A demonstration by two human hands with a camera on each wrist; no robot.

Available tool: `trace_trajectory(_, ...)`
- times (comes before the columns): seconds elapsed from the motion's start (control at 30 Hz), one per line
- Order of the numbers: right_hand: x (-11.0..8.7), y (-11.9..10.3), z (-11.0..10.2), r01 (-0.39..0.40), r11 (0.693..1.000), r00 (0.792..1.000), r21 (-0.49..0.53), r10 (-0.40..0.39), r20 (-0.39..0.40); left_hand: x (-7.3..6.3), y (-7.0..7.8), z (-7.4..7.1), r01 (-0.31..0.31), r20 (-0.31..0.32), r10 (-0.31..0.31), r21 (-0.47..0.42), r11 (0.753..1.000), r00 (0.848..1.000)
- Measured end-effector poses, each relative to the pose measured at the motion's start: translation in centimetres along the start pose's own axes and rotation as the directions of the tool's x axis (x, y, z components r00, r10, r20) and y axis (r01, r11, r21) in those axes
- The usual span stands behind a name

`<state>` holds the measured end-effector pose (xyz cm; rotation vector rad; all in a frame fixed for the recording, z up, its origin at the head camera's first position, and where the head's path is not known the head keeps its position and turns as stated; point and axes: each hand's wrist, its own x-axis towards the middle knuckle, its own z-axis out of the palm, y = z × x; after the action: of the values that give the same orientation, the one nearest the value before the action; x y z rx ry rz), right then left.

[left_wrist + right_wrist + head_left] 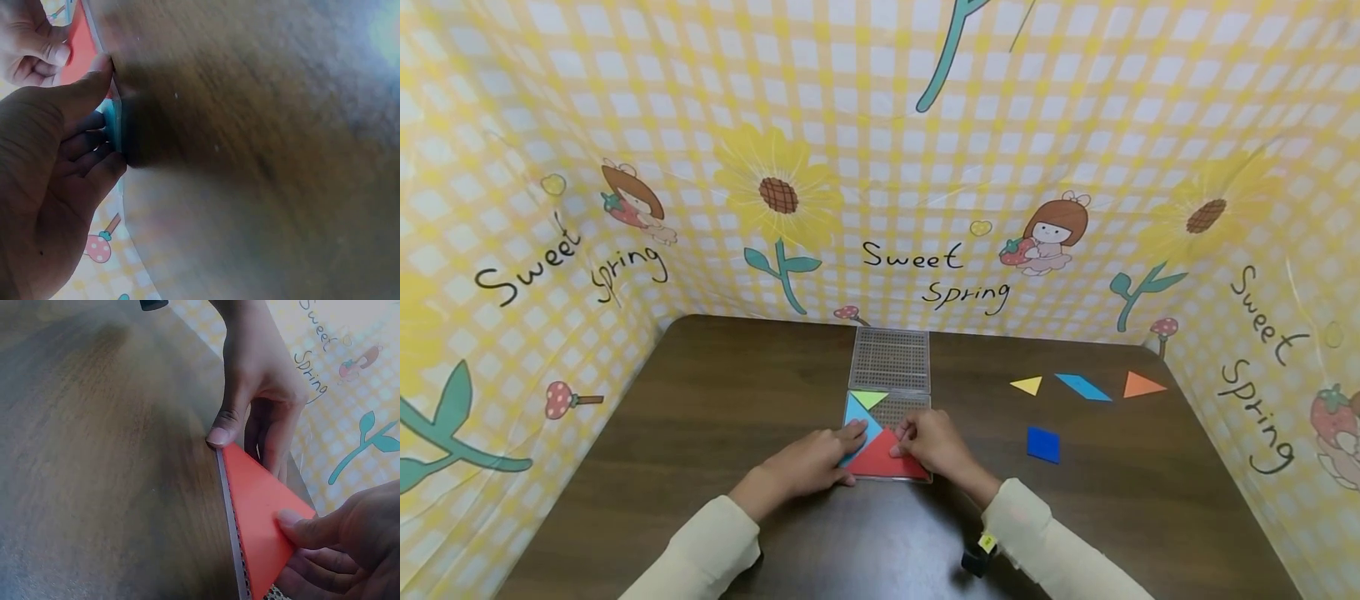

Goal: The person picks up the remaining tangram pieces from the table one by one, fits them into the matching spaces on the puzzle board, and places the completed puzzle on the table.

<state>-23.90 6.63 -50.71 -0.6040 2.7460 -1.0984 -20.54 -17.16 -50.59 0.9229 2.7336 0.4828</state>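
A hinged clear plastic case (pixel 891 354) lies unfolded on the table, with a pegboard-like grid in it. In its near half are a green triangle (pixel 868 399), a light blue triangle (pixel 859 412) and a large red triangle (pixel 880 460). My left hand (pixel 816 458) grips the near-left corner of the case, its fingers over the blue triangle and its thumb at the front edge. With thumb and fingers, my right hand (pixel 934 442) pinches the red triangle on its right slope. In the right wrist view the red triangle (pixel 262 519) lies along the front rim, its left tip beside the left thumb.
To the right on the wooden table (pixel 737 367) lie a yellow triangle (pixel 1028 385), a blue parallelogram (pixel 1083 387), an orange triangle (pixel 1142 385) and a dark blue square (pixel 1043 445). A yellow checked cloth (pixel 895 167) surrounds the table at the back and sides.
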Motion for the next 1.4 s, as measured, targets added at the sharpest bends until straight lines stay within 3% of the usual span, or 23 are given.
trace_trajectory(0.37, -0.7, -0.3, 0.6, -0.001, 0.999, 1.0, -0.034, 0.0, -0.014, -0.1, 0.1, 0.3, -0.003, -0.011, 0.003, 0.037, 0.999, 1.0)
trace_trajectory(0.67, -1.6, -0.2, 1.6, 0.026, 0.999, 0.992, -0.026, -0.029, -0.122, -0.7, 0.1, 1.1, -0.046, -0.069, 0.052, 0.082, 0.996, 0.996)
trace_trajectory(1.0, -2.0, 0.1, 2.5, 0.043, 0.992, 0.97, -0.117, -0.07, -0.234, -0.7, 0.2, 0.9, -0.072, -0.1, 0.082, 0.105, 0.992, 0.992)
trace_trajectory(1.4, -2.0, 0.2, 2.7, 0.074, 0.986, 0.953, -0.151, -0.114, -0.282, -0.7, 0.3, 0.7, -0.066, -0.096, 0.077, 0.116, 0.991, 0.992)
